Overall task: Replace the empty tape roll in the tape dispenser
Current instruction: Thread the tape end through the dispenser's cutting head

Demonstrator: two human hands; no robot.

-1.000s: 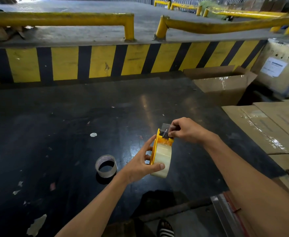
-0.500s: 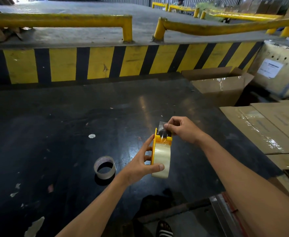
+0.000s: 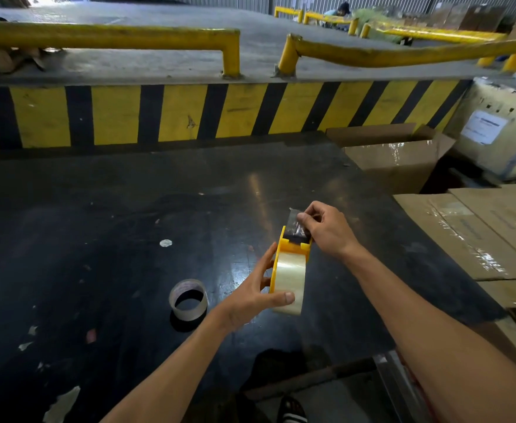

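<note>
The left hand [image 3: 250,296] is closed around the yellow plastic tape dispenser [image 3: 290,254] loaded with a full roll of clear tape [image 3: 290,280], thumb across the roll's face and fingers [image 3: 267,261] behind the dispenser body, holding it above the dark tabletop [image 3: 128,209]. The right hand [image 3: 327,228] pinches the free clear tape end [image 3: 295,216] between thumb and fingertips, just above the dispenser's top edge. The empty transparent tape core [image 3: 188,299] lies flat on the tabletop, left of the left-hand fingers and apart from them.

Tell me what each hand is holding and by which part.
The left hand grips the yellow plastic tape dispenser around its loaded clear tape roll. The right hand pinches the free end of the tape above the dispenser's front.
</note>
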